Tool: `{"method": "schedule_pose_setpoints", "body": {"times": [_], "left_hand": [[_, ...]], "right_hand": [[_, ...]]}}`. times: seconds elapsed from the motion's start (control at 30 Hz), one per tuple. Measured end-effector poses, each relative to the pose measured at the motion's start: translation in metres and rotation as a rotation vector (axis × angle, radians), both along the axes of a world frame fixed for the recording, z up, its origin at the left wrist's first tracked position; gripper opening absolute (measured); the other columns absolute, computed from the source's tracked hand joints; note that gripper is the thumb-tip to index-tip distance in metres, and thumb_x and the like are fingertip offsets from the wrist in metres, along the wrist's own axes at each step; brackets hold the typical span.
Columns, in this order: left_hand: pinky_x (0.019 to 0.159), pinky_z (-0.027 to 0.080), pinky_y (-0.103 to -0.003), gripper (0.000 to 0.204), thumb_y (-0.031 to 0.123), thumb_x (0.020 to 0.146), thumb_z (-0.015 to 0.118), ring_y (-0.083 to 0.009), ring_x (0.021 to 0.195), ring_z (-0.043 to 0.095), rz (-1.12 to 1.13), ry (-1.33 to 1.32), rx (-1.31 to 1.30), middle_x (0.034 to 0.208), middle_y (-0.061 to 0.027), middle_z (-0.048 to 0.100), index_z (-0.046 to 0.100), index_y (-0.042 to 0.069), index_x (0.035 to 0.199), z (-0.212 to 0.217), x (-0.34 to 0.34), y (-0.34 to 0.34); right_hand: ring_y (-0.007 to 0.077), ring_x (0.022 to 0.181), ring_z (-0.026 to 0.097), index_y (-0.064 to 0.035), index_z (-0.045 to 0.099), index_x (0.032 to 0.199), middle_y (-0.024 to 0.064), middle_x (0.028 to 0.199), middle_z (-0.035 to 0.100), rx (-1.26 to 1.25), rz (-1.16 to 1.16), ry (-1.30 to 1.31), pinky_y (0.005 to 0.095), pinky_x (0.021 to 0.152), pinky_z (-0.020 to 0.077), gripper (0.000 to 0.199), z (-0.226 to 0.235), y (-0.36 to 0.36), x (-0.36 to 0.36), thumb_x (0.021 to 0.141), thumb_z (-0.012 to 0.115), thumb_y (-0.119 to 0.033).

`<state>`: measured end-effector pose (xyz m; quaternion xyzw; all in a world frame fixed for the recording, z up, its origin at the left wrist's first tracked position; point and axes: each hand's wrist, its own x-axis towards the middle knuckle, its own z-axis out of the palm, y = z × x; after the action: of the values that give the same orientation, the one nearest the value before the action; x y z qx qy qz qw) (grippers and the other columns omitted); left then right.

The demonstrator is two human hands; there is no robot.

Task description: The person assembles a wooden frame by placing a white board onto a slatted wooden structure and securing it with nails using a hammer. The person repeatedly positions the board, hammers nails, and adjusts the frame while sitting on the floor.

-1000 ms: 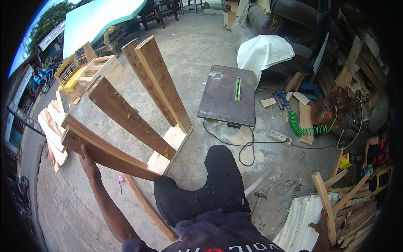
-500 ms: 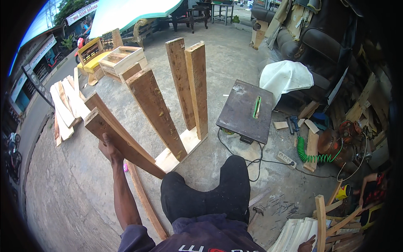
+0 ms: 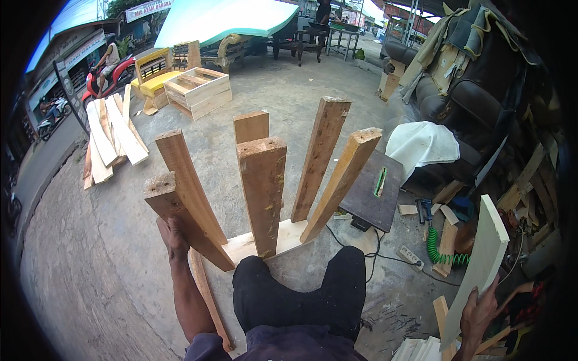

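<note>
A wooden frame stands on the concrete before my knees: several brown upright planks (image 3: pixel 260 195) rise from a pale base board (image 3: pixel 290 236). My left hand (image 3: pixel 173 239) is closed on the leftmost upright (image 3: pixel 191 224) at its outer side, with part of the fingers hidden behind the wood. Off to the right, my right hand (image 3: pixel 480 311) grips a long pale board (image 3: pixel 485 243) by its edge, held up on a slant. Below that hand lies a stack of pale boards (image 3: pixel 416 350).
A dark table with a slotted top (image 3: pixel 374 186) stands beyond the frame. Right of it lie a nail gun (image 3: pixel 426 210) with a green coiled hose (image 3: pixel 438 248) and a power strip (image 3: pixel 411 257). Loose boards (image 3: pixel 114 138) lie at far left. A person's arm (image 3: pixel 516 296) shows at lower right.
My right hand, low by the stack before, now holds a pale board raised at the right. The uprights appear shifted and spread differently as my view turned. A red motorbike with a rider shows on the road.
</note>
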<state>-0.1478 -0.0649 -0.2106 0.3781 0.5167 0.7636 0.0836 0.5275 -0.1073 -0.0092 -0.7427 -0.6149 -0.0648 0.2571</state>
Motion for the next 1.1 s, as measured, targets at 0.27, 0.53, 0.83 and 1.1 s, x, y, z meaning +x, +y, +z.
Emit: {"method": "schedule_pose_setpoints", "body": {"times": [0.27, 0.53, 0.83, 1.1], "left_hand": [[0.078, 0.047, -0.032, 0.075, 0.07, 0.097, 0.056, -0.0135, 0.089, 0.057, 0.017, 0.053, -0.134, 0.1, -0.0041, 0.066, 0.063, -0.001, 0.119, 0.033, -0.002, 0.0], [0.085, 0.05, -0.034, 0.069, 0.062, 0.099, 0.06, -0.017, 0.096, 0.062, 0.033, 0.041, -0.1, 0.106, -0.0081, 0.068, 0.061, -0.001, 0.126, 0.039, 0.003, 0.0], [0.099, 0.047, -0.035, 0.072, 0.06, 0.099, 0.061, -0.0195, 0.114, 0.06, 0.021, 0.018, -0.103, 0.125, -0.0127, 0.066, 0.056, -0.002, 0.136, 0.042, 0.014, -0.002], [0.107, 0.042, -0.038, 0.097, 0.075, 0.09, 0.062, -0.0243, 0.123, 0.056, -0.043, -0.02, 0.088, 0.127, -0.0172, 0.062, 0.035, 0.004, 0.15, 0.1, 0.004, -0.007]], "right_hand": [[0.0452, 0.128, 0.061, -0.009, 0.055, 0.143, 0.0245, 0.141, 0.061, 0.701, 0.853, -0.543, 0.0525, 0.109, 0.051, 0.057, 0.078, 0.167, -0.29, 0.09, 0.056, 0.013], [0.0494, 0.12, 0.063, -0.0095, 0.056, 0.14, 0.0252, 0.137, 0.062, 0.675, 1.207, -0.458, 0.0592, 0.098, 0.0531, 0.051, 0.033, 0.172, -0.464, 0.089, 0.061, 0.0], [0.0458, 0.118, 0.064, -0.0109, 0.057, 0.138, 0.0222, 0.134, 0.062, 0.532, 1.23, -0.503, 0.0611, 0.099, 0.0514, 0.049, 0.027, 0.173, -0.497, 0.09, 0.065, -0.005], [0.0396, 0.123, 0.062, -0.0113, 0.053, 0.139, 0.0174, 0.133, 0.062, 0.448, 1.2, -0.535, 0.0608, 0.101, 0.0502, 0.048, 0.033, 0.167, -0.504, 0.093, 0.063, -0.007]]}}
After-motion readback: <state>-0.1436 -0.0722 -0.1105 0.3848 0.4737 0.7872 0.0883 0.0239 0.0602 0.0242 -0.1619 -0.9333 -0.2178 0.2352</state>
